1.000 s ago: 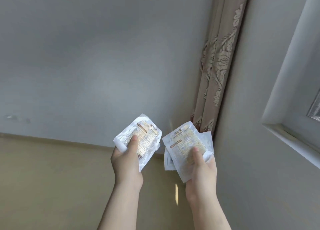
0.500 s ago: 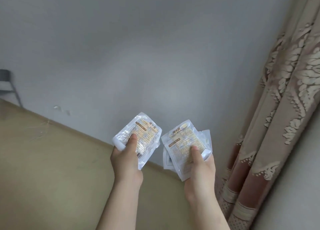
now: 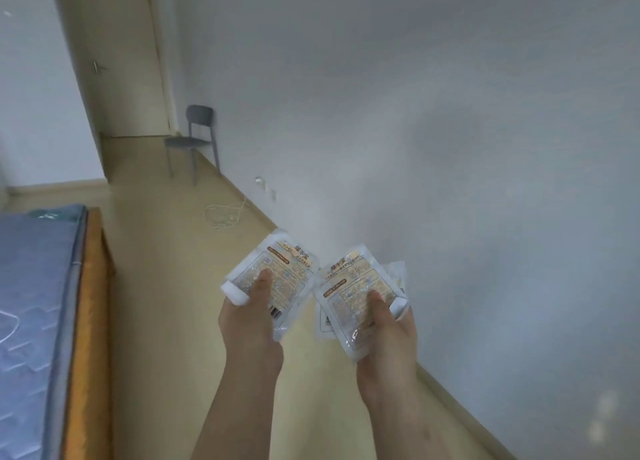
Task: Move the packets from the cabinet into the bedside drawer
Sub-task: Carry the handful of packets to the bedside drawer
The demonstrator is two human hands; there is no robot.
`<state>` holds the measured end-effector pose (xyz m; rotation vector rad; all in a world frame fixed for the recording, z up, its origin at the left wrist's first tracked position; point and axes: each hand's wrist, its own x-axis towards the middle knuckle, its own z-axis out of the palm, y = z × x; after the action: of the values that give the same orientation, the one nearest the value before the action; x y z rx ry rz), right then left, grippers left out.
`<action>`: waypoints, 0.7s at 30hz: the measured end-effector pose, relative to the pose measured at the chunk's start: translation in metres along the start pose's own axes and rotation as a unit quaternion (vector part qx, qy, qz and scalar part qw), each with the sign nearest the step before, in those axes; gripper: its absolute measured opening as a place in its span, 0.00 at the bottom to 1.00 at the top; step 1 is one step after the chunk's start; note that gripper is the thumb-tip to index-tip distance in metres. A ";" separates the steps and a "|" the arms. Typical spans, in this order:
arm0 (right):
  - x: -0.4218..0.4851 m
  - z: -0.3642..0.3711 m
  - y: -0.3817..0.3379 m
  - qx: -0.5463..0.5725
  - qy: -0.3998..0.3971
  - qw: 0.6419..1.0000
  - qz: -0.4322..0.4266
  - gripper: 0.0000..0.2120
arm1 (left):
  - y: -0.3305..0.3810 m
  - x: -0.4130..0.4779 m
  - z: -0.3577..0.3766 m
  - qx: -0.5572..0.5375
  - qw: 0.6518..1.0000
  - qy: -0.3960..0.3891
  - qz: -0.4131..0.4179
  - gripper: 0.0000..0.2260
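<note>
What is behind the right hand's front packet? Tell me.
More packet edges stick out behind the front packet held by the right hand, at its left and upper right. The front one hides how many there are.

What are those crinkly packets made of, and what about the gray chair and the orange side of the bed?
The packets look like thin, shiny plastic film: light glints off their wrinkles. The gray chair looks matte, maybe plastic on thin metal legs; it is too far away to be sure. The bed's side looks like smooth orange-brown wood or veneer.
</note>
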<state>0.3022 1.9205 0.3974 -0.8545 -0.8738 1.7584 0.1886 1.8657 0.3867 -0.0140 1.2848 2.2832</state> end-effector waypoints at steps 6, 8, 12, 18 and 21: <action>0.095 0.084 0.031 0.007 -0.049 0.999 0.020 0.07 | 0.027 0.115 0.019 0.004 0.998 0.024 0.057 0.11; 0.128 0.117 0.035 0.005 -0.060 0.998 0.009 0.06 | 0.041 0.154 0.032 0.008 0.998 0.024 0.065 0.09; 0.189 0.187 0.047 0.012 -0.078 0.997 0.013 0.06 | 0.076 0.226 0.056 -0.006 0.995 0.065 0.073 0.03; 0.256 0.272 0.095 0.011 -0.106 0.993 0.052 0.09 | 0.114 0.320 0.044 -0.027 0.981 0.164 0.100 0.06; 0.287 0.321 0.119 0.003 -0.160 0.985 0.070 0.10 | 0.135 0.372 0.037 -0.041 0.970 0.200 0.129 0.05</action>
<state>-0.1067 2.0990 0.4099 -0.6514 -1.0350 2.0564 -0.1846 1.9989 0.4201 -0.3767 1.4569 2.6505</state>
